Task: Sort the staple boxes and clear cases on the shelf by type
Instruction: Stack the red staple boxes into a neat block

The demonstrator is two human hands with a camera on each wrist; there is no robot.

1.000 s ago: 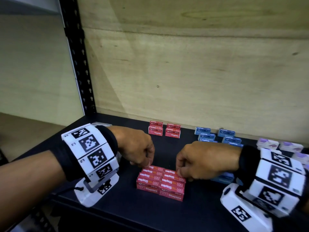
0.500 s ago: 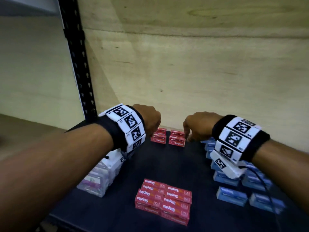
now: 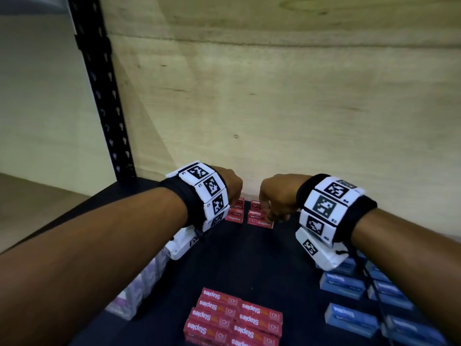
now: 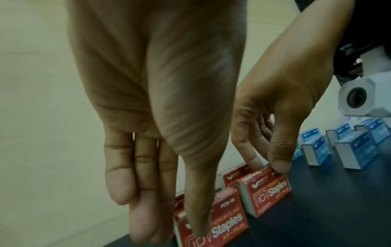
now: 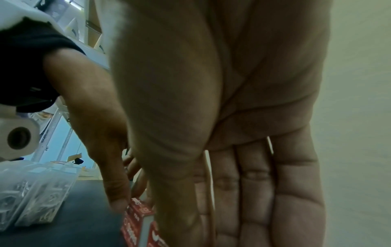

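Two short stacks of red staple boxes stand at the shelf's back wall, the left stack (image 3: 234, 217) and the right stack (image 3: 260, 218). My left hand (image 3: 230, 187) reaches down onto the left stack. Its thumb (image 4: 198, 230) lies on the front face of the top box (image 4: 224, 224), with the fingers straight along the box's far side. My right hand (image 3: 273, 196) pinches the top box of the right stack (image 4: 268, 188) between thumb (image 4: 279, 164) and fingers. A larger block of red boxes (image 3: 234, 318) lies near the front edge.
Blue staple boxes (image 3: 349, 285) stand in rows at the right, partly under my right wrist. Clear cases (image 3: 139, 288) line the left edge beneath my left forearm. A black slotted upright (image 3: 99, 96) rises at the back left, and plywood (image 3: 274, 108) closes the back.
Both hands left the front block of red boxes, reached to the back of the shelf, and lowered onto the two rear stacks. My view has moved forward and looks down more steeply.
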